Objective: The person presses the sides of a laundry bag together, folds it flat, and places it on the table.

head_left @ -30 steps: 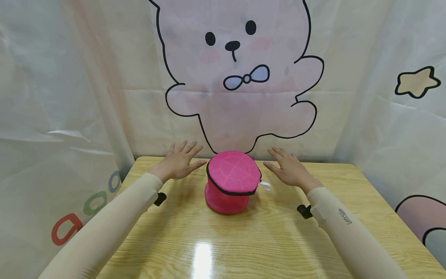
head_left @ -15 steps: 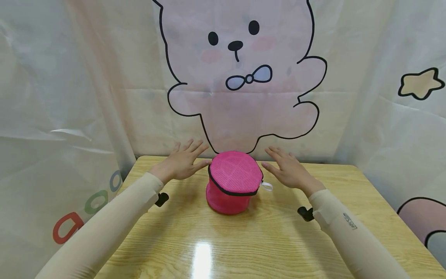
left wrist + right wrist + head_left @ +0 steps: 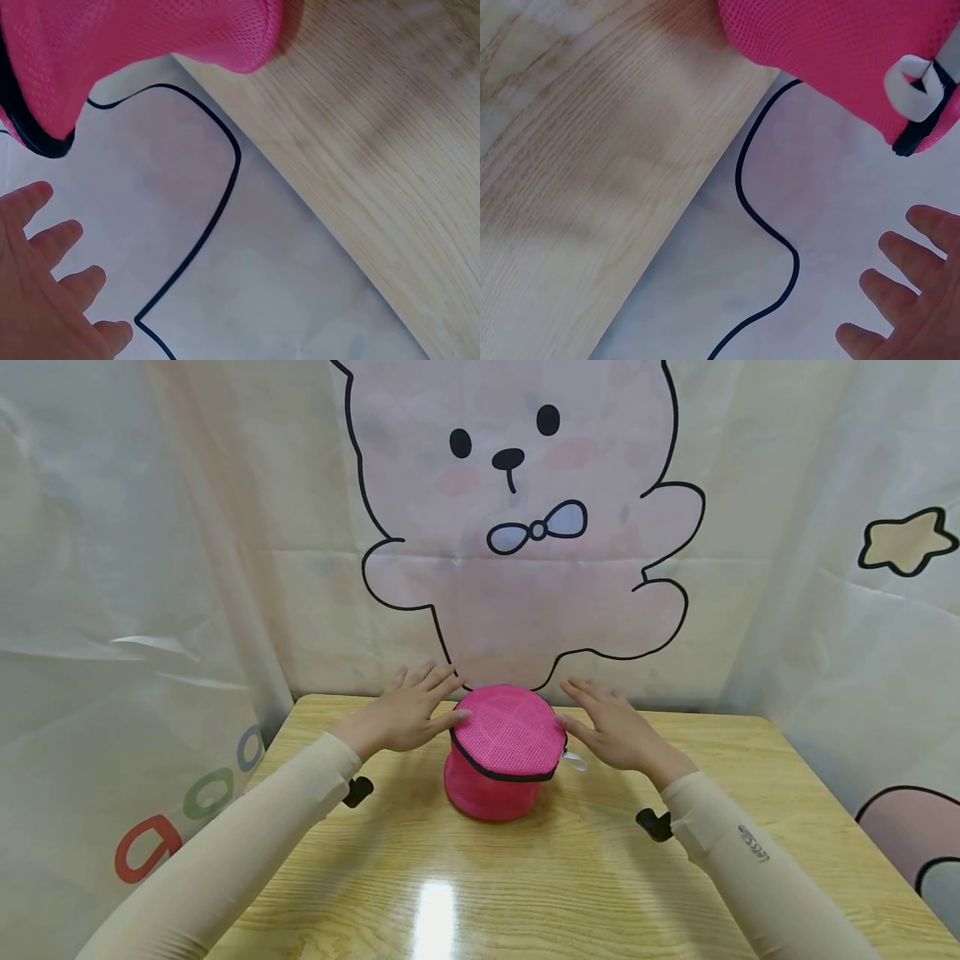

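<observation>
A pink mesh laundry bag (image 3: 507, 731), round and upright with a black zipper edge around its top, stands on the wooden table. From its right side sticks a small white loop tag (image 3: 915, 88). My left hand (image 3: 411, 714) is at the bag's left, fingers spread and straight, with the thumb overlapping the top rim in the head view. On the other side, my right hand (image 3: 611, 731) has its fingers extended and its thumb tip right at the rim. Both wrist views show the fingers apart from the mesh, below the zipper edge.
The light wooden table (image 3: 480, 868) extends toward the front, with a bright reflection on it. Behind its far edge hangs a curtain (image 3: 315, 610) printed with a bear. More curtain closes in the left and right sides. Black wrist mounts (image 3: 654, 824) sit under both forearms.
Both hands have moved inward toward the bag, the left one to the right and the right one slightly to the left. The bag stays in place; the head view has shifted a little.
</observation>
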Motion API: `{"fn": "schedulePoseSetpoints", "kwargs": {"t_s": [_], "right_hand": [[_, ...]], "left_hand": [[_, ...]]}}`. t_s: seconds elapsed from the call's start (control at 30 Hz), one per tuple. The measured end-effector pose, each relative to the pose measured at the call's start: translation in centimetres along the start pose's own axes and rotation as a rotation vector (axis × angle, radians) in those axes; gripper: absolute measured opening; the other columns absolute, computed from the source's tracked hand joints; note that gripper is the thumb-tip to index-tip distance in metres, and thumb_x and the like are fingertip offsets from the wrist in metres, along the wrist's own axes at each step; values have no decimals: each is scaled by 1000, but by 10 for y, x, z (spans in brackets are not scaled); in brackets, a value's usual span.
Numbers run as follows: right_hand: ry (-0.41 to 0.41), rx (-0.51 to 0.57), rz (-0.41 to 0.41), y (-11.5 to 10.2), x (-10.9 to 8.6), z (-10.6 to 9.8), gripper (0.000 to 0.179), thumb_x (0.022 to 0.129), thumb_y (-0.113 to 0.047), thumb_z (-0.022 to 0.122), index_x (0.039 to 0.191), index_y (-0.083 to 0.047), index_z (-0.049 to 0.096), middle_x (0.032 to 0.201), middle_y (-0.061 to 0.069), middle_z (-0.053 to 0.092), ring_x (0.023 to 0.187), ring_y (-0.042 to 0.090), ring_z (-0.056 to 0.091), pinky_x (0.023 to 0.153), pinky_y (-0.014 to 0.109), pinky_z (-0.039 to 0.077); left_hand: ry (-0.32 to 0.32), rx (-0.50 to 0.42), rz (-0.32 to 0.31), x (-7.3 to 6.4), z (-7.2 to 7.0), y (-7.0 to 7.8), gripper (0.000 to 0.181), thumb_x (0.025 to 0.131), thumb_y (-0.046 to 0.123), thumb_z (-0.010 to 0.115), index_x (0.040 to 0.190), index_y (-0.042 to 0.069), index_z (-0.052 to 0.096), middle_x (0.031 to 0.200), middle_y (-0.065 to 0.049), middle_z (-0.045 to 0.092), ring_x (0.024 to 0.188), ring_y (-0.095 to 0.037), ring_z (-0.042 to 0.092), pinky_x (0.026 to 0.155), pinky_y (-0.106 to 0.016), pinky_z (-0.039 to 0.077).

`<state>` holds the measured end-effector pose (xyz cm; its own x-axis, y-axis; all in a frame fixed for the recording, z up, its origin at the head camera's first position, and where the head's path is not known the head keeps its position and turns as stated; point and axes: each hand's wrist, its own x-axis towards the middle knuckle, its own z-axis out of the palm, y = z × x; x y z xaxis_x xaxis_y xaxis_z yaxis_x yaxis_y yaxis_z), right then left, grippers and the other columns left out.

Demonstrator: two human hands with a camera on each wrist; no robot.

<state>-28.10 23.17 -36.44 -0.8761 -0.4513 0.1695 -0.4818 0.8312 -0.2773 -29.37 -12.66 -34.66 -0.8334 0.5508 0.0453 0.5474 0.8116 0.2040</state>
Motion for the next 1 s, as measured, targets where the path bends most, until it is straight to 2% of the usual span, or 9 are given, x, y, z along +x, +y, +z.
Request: {"fn": "schedulePoseSetpoints", "kwargs": {"t_s": [0.27, 0.5, 0.73, 1.0], "right_hand": [[-8, 21, -15, -11, -2, -3, 73, 106, -55, 51, 164, -16, 31, 171, 12, 28, 160, 39, 19, 127, 67, 11], [-18, 19, -48, -22, -2, -2, 75, 105, -56, 52, 164, -14, 32, 171, 12, 29, 159, 41, 20, 127, 67, 12], [-16, 16, -70, -29, -2, -1, 75, 105, -57, 50, 164, -13, 33, 171, 10, 30, 159, 40, 22, 127, 65, 14], [-28, 39, -69, -38, -3, -2, 79, 104, -61, 49, 164, -13, 30, 171, 10, 28, 159, 37, 24, 128, 64, 15]], "left_hand": [[-13, 21, 43, 2, 0, 15, 78, 102, 72, 35, 167, 32, 19, 176, 3, 9, 164, -31, 0, 129, -64, -2], [-16, 36, 73, 3, 0, 31, 79, 102, 74, 33, 167, 33, 19, 176, 3, 9, 164, -31, 4, 129, -62, 1], [-12, 30, 83, 5, 3, 39, 79, 101, 75, 35, 167, 36, 16, 176, 3, 10, 164, -32, 5, 130, -61, 2], [-23, 36, 114, 6, 4, 47, 79, 102, 73, 35, 167, 32, 17, 176, -1, 12, 163, -33, 6, 130, -61, 6]]}}
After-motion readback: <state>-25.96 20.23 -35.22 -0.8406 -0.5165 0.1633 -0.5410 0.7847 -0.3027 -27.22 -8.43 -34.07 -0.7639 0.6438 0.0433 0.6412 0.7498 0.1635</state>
